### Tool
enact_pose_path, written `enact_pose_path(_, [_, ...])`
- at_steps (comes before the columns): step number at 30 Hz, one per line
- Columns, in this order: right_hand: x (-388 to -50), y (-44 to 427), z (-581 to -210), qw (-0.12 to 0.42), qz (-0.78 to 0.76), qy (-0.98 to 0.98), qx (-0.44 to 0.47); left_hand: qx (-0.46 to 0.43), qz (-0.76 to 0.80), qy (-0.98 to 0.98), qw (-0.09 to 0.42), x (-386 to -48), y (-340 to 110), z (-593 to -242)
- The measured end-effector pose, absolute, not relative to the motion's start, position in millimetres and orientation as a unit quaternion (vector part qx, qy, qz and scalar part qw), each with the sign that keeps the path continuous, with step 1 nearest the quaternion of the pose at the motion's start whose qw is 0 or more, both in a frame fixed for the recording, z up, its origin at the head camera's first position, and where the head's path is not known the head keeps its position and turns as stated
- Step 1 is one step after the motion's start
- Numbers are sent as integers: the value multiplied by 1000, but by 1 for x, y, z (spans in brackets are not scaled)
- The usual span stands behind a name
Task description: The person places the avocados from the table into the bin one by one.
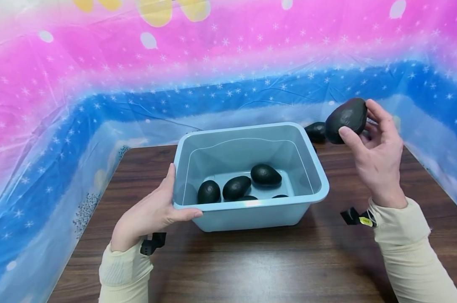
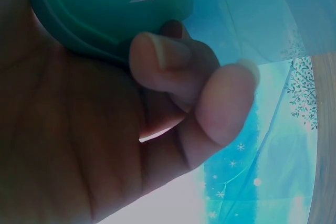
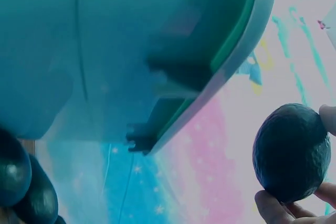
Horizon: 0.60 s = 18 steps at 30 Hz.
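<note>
Raised to the right of a light blue plastic bin [image 1: 251,219], my right hand [image 1: 381,164] holds a dark avocado [image 1: 345,121] between thumb and fingers. The same avocado [image 3: 291,153] shows at the right of the right wrist view, apart from the bin. My left hand [image 1: 150,212] grips the bin's left rim, thumb over the front corner; its curled fingers [image 2: 226,103] show against the outer wall in the left wrist view. Several dark avocados [image 1: 265,175] lie on the bin's floor, some partly hidden by the front wall.
Behind the bin's right side more avocados [image 1: 314,132] lie on the dark wooden table [image 1: 228,265], partly hidden by the bin. A pink and blue sheet [image 1: 175,75] with snowflakes rises around the table's back and sides.
</note>
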State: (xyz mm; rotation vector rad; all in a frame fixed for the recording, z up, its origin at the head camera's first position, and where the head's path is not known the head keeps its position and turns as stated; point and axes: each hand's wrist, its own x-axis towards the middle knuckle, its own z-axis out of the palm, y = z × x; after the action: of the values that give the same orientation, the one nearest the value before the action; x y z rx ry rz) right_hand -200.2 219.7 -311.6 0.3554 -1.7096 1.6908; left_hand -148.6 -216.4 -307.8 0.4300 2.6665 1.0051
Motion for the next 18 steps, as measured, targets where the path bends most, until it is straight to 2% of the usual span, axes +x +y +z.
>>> enact_pose_path(7, [-188, 205, -306, 331, 661, -644, 198, 147, 345, 918, 130, -148, -216, -307])
enact_pose_path(18, [-171, 190, -298, 327, 616, -683, 216, 143, 335, 922, 130, -147, -215, -306])
